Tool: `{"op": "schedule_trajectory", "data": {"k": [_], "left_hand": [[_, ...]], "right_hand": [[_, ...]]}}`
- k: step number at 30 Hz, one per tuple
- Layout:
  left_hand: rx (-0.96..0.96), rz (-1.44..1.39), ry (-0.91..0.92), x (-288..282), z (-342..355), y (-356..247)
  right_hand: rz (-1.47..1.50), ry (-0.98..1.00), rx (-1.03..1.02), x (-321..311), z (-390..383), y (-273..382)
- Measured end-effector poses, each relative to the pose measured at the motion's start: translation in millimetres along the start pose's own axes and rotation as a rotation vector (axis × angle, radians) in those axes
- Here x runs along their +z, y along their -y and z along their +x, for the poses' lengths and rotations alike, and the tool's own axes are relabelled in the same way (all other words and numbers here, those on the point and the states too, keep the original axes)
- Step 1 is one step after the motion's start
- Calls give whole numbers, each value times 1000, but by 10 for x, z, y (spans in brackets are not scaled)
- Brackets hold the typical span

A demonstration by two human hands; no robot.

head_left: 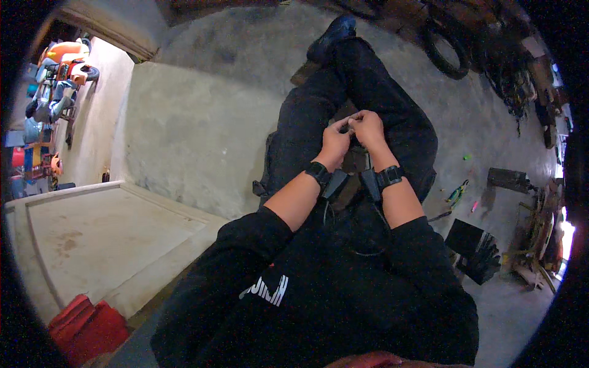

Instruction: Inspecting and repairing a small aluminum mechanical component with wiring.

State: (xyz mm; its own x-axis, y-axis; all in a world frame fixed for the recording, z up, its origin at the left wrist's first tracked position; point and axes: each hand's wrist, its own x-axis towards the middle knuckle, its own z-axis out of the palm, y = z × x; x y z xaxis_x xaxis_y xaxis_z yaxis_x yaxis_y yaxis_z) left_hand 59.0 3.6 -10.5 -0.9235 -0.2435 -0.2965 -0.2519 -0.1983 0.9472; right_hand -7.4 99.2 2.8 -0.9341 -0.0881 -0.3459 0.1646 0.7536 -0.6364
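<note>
Floor [196,116] is plain grey concrete, kinda smudgy, with a paler lit patch over on the left. Up that side there's an opening under a brown beam [113,29], bright pale ground [101,104] outside. Lower left is a cream framed panel [116,227] (maybe a door, can't really tell). Glaring bright spot [567,239] at far right.

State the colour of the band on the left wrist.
The wristband is black, seen best in the head view.
</note>
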Motion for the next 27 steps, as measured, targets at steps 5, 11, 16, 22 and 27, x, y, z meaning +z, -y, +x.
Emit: {"op": "schedule_trajectory", "data": {"k": [5,11,16,22,27], "left_hand": [[-5,-27,13,11,-16,-9],[-17,-21,35,36,16,56],[-92,-123,-15,10,145,310],[-52,-8,-38,82,32,67],[-103,-14,-17,49,51,16]], "right_hand": [[-28,-80,-36,37,-19,-37],[40,-128,-67,-31,-8,-94],[507,-122,-226,-439,-147,78],[960,-241,-551,-925,-255,25],[788,-364,-527,-717,-225,79]]}}
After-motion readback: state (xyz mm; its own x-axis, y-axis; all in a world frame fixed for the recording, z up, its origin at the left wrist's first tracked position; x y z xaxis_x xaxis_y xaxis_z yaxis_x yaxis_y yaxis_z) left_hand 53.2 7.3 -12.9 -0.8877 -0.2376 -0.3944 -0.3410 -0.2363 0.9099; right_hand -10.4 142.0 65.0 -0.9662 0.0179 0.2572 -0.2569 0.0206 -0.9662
